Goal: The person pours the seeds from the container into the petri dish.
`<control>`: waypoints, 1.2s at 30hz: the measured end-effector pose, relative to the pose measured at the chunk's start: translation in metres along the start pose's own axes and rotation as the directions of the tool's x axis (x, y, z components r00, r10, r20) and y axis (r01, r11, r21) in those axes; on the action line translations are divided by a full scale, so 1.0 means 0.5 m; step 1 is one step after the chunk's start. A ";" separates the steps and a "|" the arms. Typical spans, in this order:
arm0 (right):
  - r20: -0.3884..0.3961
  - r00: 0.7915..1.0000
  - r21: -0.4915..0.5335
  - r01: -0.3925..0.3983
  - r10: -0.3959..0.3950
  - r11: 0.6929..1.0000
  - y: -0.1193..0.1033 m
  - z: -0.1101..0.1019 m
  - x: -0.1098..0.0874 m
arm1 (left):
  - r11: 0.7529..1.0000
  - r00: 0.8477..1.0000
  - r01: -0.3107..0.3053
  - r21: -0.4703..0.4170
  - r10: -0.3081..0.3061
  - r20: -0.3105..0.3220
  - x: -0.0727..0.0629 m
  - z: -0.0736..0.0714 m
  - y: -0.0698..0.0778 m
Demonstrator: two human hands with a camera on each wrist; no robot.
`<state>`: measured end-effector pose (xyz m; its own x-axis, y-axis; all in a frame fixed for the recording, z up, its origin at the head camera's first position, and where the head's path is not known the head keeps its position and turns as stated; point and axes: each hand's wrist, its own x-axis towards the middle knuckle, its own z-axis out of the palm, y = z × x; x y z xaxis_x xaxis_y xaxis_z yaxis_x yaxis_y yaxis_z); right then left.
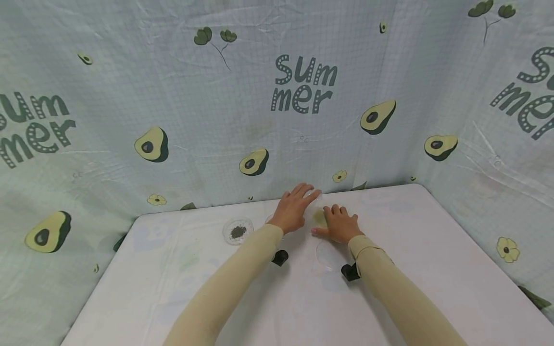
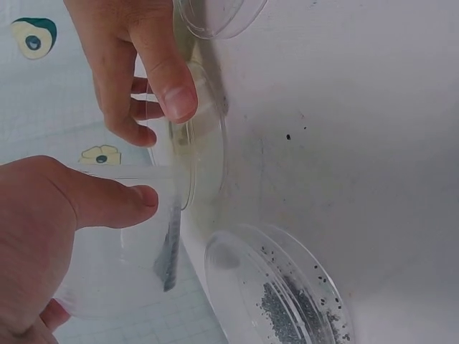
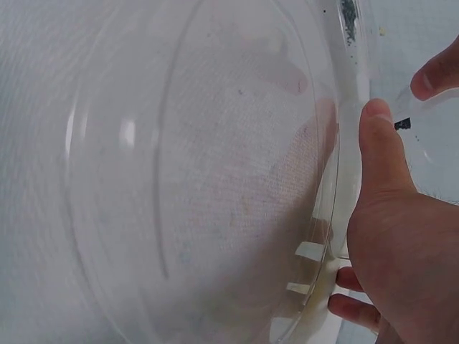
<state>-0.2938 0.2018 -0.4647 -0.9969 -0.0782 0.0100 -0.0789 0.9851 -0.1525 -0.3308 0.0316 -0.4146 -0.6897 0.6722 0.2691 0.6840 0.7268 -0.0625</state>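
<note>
My left hand (image 1: 292, 211) grips a clear plastic cup (image 2: 107, 269) that is tipped on its side, its mouth toward a shallow dish. Dark grains (image 2: 171, 251) lie along the inside of the cup. Around that clear petri dish (image 2: 219, 132), which has a yellowish content, my right hand (image 1: 343, 226) spreads its thumb and fingers, holding it at the rim. In the left wrist view the right thumb (image 2: 176, 100) rests over the dish's near side, with the other fingers behind it. The cup's far end is partly covered by the left hand.
To the left stands a petri dish (image 1: 226, 235) with dark grains. A clear round lid (image 1: 326, 254) lies in front of the right hand, large in the right wrist view. Another clear rim (image 1: 268, 219) shows beside the left hand. A patterned curtain (image 1: 303, 144) hangs behind the table.
</note>
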 end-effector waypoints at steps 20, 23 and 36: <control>0.010 1.000 0.003 0.000 0.000 1.000 -0.001 -0.004 -0.004 | 0.998 0.999 -0.045 0.054 0.044 0.013 0.008 -0.014 0.003; 0.012 1.000 0.004 -0.001 0.001 1.000 -0.002 -0.008 -0.006 | 0.997 0.999 -0.053 0.062 0.052 0.012 0.011 -0.016 0.003; 0.024 1.000 0.003 -0.011 0.011 1.000 -0.006 -0.008 -0.006 | 0.993 0.997 -0.076 0.094 0.073 0.033 0.013 -0.021 0.006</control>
<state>-0.2908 0.1995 -0.4605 -0.9974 -0.0710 -0.0154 -0.0677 0.9854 -0.1560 -0.3308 0.0369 -0.4030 -0.6453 0.7280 0.2316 0.7092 0.6835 -0.1727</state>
